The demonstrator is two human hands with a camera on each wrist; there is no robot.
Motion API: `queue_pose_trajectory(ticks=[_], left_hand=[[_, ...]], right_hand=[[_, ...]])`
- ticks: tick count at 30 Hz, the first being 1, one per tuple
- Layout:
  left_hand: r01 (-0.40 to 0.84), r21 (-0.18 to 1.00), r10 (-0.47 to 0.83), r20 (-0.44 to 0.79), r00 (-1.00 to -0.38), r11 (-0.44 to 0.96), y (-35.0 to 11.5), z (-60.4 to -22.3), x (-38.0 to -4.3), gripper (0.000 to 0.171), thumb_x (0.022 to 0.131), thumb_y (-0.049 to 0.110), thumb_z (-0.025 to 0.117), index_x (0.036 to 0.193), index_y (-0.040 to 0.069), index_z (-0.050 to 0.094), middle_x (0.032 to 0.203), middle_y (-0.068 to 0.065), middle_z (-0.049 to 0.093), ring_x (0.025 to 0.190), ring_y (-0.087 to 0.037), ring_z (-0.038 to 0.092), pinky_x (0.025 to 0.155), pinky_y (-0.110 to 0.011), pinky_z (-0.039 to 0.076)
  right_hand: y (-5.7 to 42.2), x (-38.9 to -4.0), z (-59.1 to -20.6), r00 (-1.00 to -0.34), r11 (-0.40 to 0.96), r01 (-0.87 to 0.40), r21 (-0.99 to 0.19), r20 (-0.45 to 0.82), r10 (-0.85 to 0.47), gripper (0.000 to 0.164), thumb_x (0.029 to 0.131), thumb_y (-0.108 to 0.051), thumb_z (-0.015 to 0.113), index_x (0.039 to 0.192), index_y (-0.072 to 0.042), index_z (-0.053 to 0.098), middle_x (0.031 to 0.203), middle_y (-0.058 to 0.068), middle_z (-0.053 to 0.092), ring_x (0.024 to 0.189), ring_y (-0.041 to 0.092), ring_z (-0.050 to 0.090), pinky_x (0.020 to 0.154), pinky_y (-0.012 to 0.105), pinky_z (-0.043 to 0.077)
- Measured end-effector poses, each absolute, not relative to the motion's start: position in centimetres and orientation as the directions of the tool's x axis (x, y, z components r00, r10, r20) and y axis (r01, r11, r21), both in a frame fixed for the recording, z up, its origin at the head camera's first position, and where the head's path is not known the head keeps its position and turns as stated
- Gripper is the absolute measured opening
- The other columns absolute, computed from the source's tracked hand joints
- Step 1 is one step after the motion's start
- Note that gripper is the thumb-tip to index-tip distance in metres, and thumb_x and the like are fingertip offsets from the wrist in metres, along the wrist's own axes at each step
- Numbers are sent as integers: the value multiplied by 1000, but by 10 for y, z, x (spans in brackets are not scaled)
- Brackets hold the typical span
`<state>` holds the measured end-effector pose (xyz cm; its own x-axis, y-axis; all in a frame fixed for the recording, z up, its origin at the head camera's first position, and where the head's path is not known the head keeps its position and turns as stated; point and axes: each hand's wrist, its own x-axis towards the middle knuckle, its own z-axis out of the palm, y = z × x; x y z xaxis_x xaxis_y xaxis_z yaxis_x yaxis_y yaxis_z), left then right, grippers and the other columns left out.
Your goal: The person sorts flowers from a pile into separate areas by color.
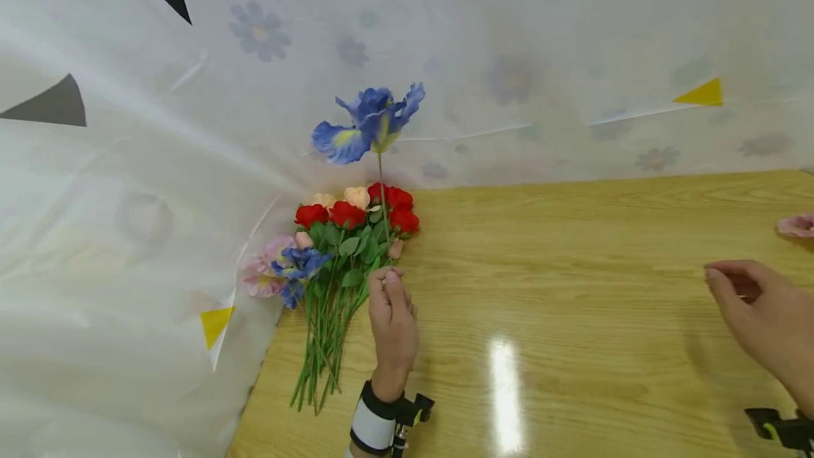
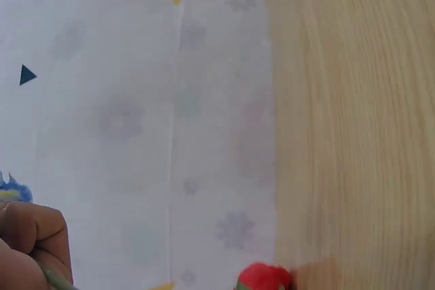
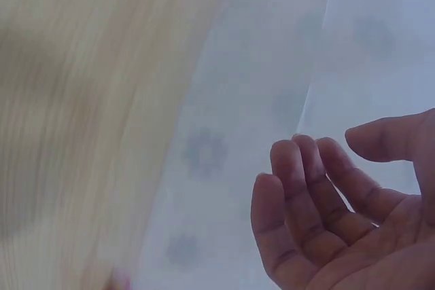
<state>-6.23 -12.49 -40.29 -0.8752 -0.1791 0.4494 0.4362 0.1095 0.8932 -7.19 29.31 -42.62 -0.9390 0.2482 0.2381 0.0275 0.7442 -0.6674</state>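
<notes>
Near the far left corner of the worktop (image 1: 540,267) lies a bunch of flowers (image 1: 349,247), red, cream, pink and blue, stems pointing toward the near edge. At its right side, your left hand (image 1: 394,324) pinches the stem of a raised blue flower (image 1: 372,119), bloom uppermost. Farther right, your right hand (image 1: 769,316) is released, fingers loosely bent. Toward the far right corner lies a pink flower (image 1: 798,225), partly visible.

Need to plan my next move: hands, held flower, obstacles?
Left hand grips blue flower by its stem, bloom up. Right hand empty, over table. Flower bunch near left hand, possible snag.
</notes>
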Motion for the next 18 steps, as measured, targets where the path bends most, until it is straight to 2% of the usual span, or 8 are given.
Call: queue_pose_trajectory(ticks=[2,4,8,10,12,13,15,18], left_hand=[[459,888,-116,456,-882,-1,-114,-402,-63,21,109,12,23,111,2,41,59,-3,28,43,-12,21,39,-26,25],[464,883,-36,463,-886,-66,-103,-400,-63,19,108,10,23,111,0,39,60,-8,32,45,-14,27,42,-25,28],[449,886,141,463,-875,-120,-82,-394,-60,16,107,2,24,113,-8,35,74,-23,56,64,-23,53,61,-28,46],[427,895,219,446,-868,-133,-73,-391,-58,16,107,1,24,113,-9,35,87,-28,63,85,-26,60,78,-31,48],[408,903,268,430,-862,-136,-65,-385,-54,14,106,0,26,113,-7,36,96,-30,66,103,-22,57,91,-31,43],[407,903,287,430,-856,-138,-61,-382,-52,13,106,-1,27,113,-8,35,99,-31,65,97,-18,56,87,-28,43],[407,902,313,432,-846,-144,-55,-375,-49,11,105,-2,29,111,-9,35,102,-32,64,101,-15,52,88,-25,38],[429,892,343,451,-824,-142,-48,-365,-46,9,105,-2,30,109,-9,34,106,-31,64,78,-12,53,74,-23,38]], right_hand=[[269,-66,-418,-974,784,1,-620,175,140,38,103,-26,51,117,8,59,99,26,63,76,17,60,59,34,46],[250,-62,-414,-981,765,-87,-638,188,45,33,101,-27,55,115,2,62,96,21,67,77,24,65,58,37,49],[212,-52,-407,-970,634,-234,-737,219,-104,21,101,-22,57,117,-11,64,98,7,71,81,-4,62,61,18,48],[192,-47,-405,-961,549,-276,-789,210,-181,19,102,-20,53,118,-16,63,102,1,70,88,-3,63,68,18,51],[174,-43,-403,-942,430,-298,-852,189,-277,22,104,-18,48,122,-18,60,108,-1,68,96,4,64,76,22,53],[166,-42,-402,-923,351,-308,-884,188,-335,25,105,-15,45,127,-18,58,114,0,66,101,9,64,80,24,53],[152,-40,-402,-877,193,-291,-937,181,-444,31,106,-11,40,134,-16,53,120,4,62,106,15,62,86,27,52],[139,-38,-402,-801,6,-224,-975,181,-571,35,107,-6,34,138,-11,48,124,10,59,109,20,59,90,29,50]])
